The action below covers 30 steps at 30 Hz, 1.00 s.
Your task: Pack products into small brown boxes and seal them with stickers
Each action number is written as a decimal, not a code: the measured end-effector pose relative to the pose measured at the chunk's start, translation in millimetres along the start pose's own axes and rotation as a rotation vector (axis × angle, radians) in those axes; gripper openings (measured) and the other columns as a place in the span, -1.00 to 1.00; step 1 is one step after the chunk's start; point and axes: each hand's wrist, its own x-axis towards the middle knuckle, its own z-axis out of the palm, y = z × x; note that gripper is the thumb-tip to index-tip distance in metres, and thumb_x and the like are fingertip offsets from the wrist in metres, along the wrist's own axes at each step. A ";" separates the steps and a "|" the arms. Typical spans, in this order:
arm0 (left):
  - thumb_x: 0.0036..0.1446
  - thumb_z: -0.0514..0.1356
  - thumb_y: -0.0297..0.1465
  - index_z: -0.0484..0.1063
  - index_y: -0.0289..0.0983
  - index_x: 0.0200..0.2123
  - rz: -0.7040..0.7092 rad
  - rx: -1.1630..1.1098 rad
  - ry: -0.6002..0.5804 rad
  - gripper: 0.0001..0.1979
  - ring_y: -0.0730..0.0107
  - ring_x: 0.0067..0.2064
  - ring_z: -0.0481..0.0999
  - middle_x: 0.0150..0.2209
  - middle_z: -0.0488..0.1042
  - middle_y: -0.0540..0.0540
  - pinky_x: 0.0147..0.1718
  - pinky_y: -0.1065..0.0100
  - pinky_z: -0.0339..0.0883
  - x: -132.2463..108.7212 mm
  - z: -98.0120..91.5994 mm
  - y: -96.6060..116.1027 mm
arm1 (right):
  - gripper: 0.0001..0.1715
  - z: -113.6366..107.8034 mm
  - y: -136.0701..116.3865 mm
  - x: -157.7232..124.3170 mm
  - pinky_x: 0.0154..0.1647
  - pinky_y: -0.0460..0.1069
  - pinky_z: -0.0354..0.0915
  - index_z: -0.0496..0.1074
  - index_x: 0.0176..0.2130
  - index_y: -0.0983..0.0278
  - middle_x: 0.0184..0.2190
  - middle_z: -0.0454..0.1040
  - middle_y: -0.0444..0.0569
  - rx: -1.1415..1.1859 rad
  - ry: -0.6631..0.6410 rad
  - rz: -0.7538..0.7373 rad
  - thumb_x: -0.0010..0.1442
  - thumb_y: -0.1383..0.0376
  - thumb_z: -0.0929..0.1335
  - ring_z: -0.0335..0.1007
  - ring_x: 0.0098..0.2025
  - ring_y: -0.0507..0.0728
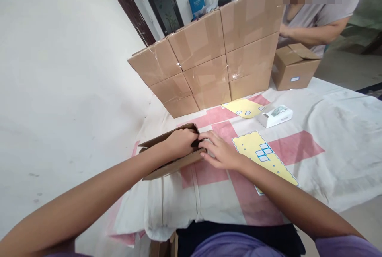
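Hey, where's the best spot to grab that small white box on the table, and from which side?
Probably across the middle of the white box, thumb on its near long side, fingers over the far one, coming from above with the right hand, the nearer one. The box lies low and is longer than wide, so its narrower span should suit one hand.

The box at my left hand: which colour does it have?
The box is brown, shown best in the head view.
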 end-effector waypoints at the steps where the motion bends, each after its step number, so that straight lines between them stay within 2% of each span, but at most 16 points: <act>1: 0.15 0.23 -0.33 0.56 -0.17 -0.18 0.027 -0.010 -0.021 -0.83 0.18 -0.11 0.61 -0.12 0.62 -0.12 -0.16 0.29 0.42 -0.6 4.1 -4.4 | -0.78 -0.4 2.7 -1.4 0.07 0.22 0.35 0.33 -0.02 0.20 0.09 0.33 0.15 0.002 0.027 0.015 0.32 0.34 0.30 0.26 0.10 0.27; 3: 0.22 0.16 -0.33 0.51 -0.14 0.01 0.024 -0.027 -0.053 -0.70 0.19 -0.10 0.61 -0.04 0.62 -0.10 -0.20 0.29 0.41 -6.0 8.3 -16.5 | -0.78 -1.6 8.5 -3.7 0.06 0.22 0.36 0.34 -0.03 0.19 0.08 0.33 0.15 0.004 0.071 0.037 0.31 0.34 0.30 0.29 0.08 0.27; 5: 0.21 0.14 -0.35 0.46 -0.13 0.11 -0.032 -0.038 -0.063 -0.61 0.17 -0.16 0.62 -0.03 0.62 -0.09 -0.26 0.27 0.40 -14.5 9.5 -30.5 | -0.79 -2.4 12.6 -4.7 0.04 0.21 0.37 0.34 -0.03 0.19 0.07 0.34 0.15 0.009 0.096 0.051 0.31 0.34 0.30 0.31 0.07 0.26; 9: 0.22 0.14 -0.35 0.49 -0.14 0.07 -0.103 -0.067 -0.030 -0.64 0.10 -0.03 0.59 0.03 0.60 -0.12 -0.11 0.21 0.39 -29.1 13.1 -48.4 | -0.71 -1.2 11.7 -4.4 0.07 0.21 0.37 0.33 0.04 0.19 0.13 0.34 0.15 0.005 0.073 0.031 0.32 0.36 0.29 0.32 0.10 0.26; 12: 0.22 0.15 -0.35 0.50 -0.12 0.05 -0.084 -0.156 -0.020 -0.66 0.15 0.01 0.56 0.03 0.59 -0.06 -0.05 0.23 0.39 -37.4 15.7 -47.0 | -0.62 1.7 8.1 -4.6 0.09 0.22 0.38 0.32 0.12 0.17 0.17 0.34 0.15 0.015 0.058 0.018 0.33 0.37 0.28 0.33 0.14 0.26; 14: 0.21 0.16 -0.34 0.51 -0.10 0.04 -0.074 -0.260 -0.066 -0.66 0.20 -0.05 0.58 -0.01 0.61 -0.03 -0.09 0.26 0.41 -44.9 14.1 -42.2 | -0.52 3.9 6.9 -5.4 0.12 0.24 0.37 0.28 0.21 0.14 0.21 0.34 0.14 0.029 0.053 0.014 0.32 0.36 0.29 0.33 0.16 0.26; 18: 0.29 0.11 -0.21 0.55 -0.09 0.04 -0.077 -0.378 -0.184 -0.67 0.23 -0.09 0.60 -0.02 0.63 -0.02 -0.12 0.29 0.43 -68.3 6.4 -32.8 | -0.21 7.9 6.5 -6.8 0.22 0.27 0.33 0.02 0.41 0.04 0.34 0.28 0.06 0.100 0.028 0.017 0.32 0.35 0.32 0.24 0.28 0.25; 20: 0.34 0.07 -0.15 0.54 -0.05 0.08 -0.097 -0.374 -0.148 -0.63 0.21 -0.02 0.59 0.04 0.61 0.00 -0.04 0.27 0.42 -82.4 5.2 -29.8 | -0.14 9.6 5.4 -6.8 0.28 0.28 0.29 -0.05 0.45 0.00 0.38 0.23 0.01 0.157 0.007 0.042 0.32 0.33 0.34 0.15 0.36 0.24; 23: 0.37 0.02 -0.10 0.46 -0.01 0.17 -0.132 -0.344 -0.076 -0.58 0.18 0.09 0.56 0.13 0.56 0.00 0.07 0.24 0.40 -101.0 9.2 -27.5 | -0.15 11.5 1.2 -5.8 0.33 0.27 0.23 -0.04 0.45 -0.01 0.39 0.22 -0.01 0.237 -0.031 0.093 0.33 0.31 0.34 0.06 0.41 0.21; 27: 0.36 0.02 -0.06 0.37 -0.01 0.26 -0.150 -0.288 -0.004 -0.52 0.12 0.26 0.43 0.26 0.44 -0.04 0.25 0.11 0.29 -113.9 17.4 -28.4 | -0.34 13.2 -5.4 -4.9 0.32 0.25 0.24 0.19 0.36 0.07 0.29 0.36 0.05 0.288 -0.083 0.158 0.34 0.32 0.34 0.12 0.40 0.20; 30: 0.31 0.10 -0.07 0.37 -0.02 0.25 -0.184 -0.277 0.188 -0.51 0.09 0.35 0.31 0.34 0.32 -0.06 0.34 0.03 0.18 -120.7 22.6 -33.3 | -0.40 15.4 -5.7 -5.7 0.30 0.26 0.24 0.19 0.34 0.11 0.18 0.48 0.04 0.276 -0.097 0.134 0.38 0.34 0.31 0.19 0.35 0.21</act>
